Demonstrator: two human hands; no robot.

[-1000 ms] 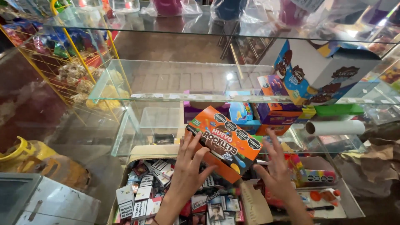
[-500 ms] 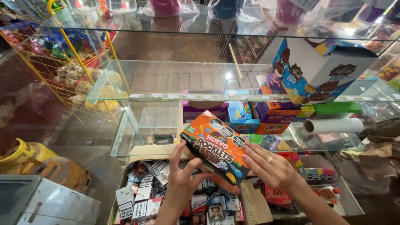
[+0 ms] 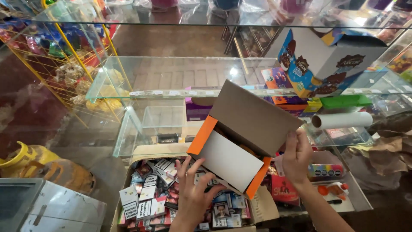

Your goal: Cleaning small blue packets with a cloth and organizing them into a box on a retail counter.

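Box (image 3: pixel 240 141) between hands | left hand (image 3: pixel 195 197) spread beneath | right hand (image 3: pixel 297 157) gripping lid

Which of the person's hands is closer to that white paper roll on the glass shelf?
Right. The right hand grips the orange box's lid just below-left of the white roll; the left hand is farther away, under the box.

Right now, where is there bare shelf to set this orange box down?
The upper glass shelf is bare left of the blue-and-white carton. The small glass tray below also looks empty. The carton of small packs under the left hand is crowded, as is the area around the right hand, which holds the orange box.
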